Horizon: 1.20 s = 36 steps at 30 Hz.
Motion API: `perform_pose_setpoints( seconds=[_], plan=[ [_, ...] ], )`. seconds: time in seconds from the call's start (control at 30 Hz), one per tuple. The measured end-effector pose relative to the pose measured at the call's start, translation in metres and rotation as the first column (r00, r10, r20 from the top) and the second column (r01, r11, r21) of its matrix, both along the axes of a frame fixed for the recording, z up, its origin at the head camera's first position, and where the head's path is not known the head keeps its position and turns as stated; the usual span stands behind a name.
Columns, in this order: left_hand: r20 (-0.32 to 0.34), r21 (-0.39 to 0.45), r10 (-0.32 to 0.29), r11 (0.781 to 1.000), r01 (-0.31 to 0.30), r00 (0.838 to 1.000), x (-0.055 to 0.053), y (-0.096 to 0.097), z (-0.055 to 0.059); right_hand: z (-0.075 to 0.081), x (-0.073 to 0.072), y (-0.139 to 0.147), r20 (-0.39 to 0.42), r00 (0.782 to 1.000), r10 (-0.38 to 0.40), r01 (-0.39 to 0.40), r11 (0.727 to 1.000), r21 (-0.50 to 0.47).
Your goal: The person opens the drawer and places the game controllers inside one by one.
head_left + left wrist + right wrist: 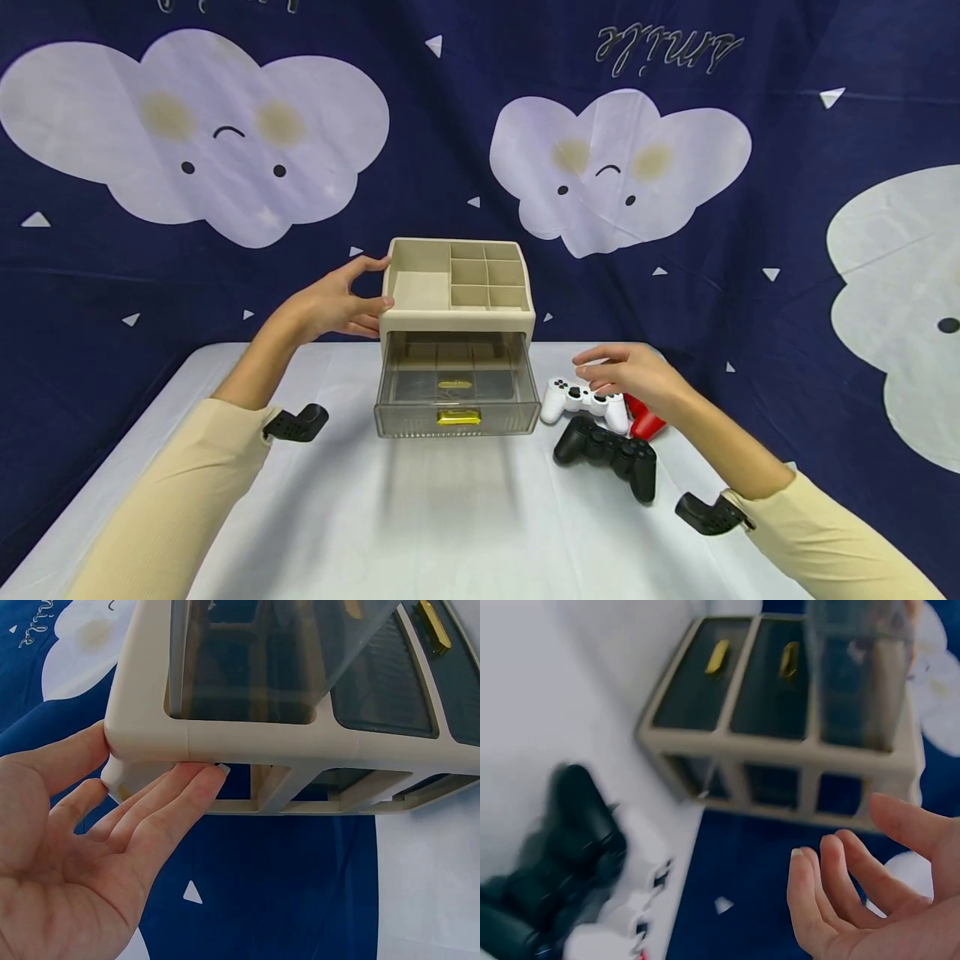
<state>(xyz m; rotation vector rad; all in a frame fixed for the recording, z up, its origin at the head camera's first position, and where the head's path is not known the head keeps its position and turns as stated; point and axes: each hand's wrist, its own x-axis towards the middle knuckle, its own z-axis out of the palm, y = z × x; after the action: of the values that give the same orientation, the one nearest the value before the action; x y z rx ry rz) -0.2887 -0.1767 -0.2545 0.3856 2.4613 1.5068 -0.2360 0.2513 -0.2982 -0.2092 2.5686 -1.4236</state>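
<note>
A cream desktop organizer [457,321] has an open compartmented top and smoky drawers with gold handles. Its uppermost drawer [416,417] is pulled out. My left hand [333,304] rests against the organizer's upper left side, thumb by the front corner. Seen from the left wrist, its fingers [176,799] lie nearly straight along the side frame. My right hand [630,375] hovers over the white game controller [585,402], fingers loosely bent with nothing in them. Close by are a black game controller [607,454] and a red controller [647,419], partly hidden by the white one.
The organizer and controllers are on a white-covered table [300,508]. A dark blue cloth [442,167] with printed clouds hangs behind it. Two lower drawers [769,679] are closed in the right wrist view. Black wrist cameras [296,423] sit at both cream sleeves.
</note>
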Motion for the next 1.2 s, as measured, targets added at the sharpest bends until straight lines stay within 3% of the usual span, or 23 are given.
perform_pose_setpoints(
  seconds=[0.4,0.6,0.83,1.2],
  plan=[
    [0.008,0.012,-0.002,1.0,0.002,1.0,0.001,0.0,0.002,-0.047,-0.001,0.047,0.042,0.991,-0.127,0.126,0.992,0.027],
    [0.011,0.027,-0.012,1.0,0.011,1.0,0.001,0.001,0.002,-0.071,0.004,0.065,0.009,0.981,-0.195,0.192,0.971,0.144],
    [0.019,0.031,-0.019,0.999,0.019,1.0,0.0,0.001,0.002,-0.093,0.012,0.078,-0.018,0.976,-0.219,0.217,0.944,0.249],
    [0.018,0.028,-0.016,0.999,0.015,1.0,0.001,0.002,0.002,-0.116,0.022,0.084,0.001,0.975,-0.223,0.215,0.938,0.272]
  ],
)
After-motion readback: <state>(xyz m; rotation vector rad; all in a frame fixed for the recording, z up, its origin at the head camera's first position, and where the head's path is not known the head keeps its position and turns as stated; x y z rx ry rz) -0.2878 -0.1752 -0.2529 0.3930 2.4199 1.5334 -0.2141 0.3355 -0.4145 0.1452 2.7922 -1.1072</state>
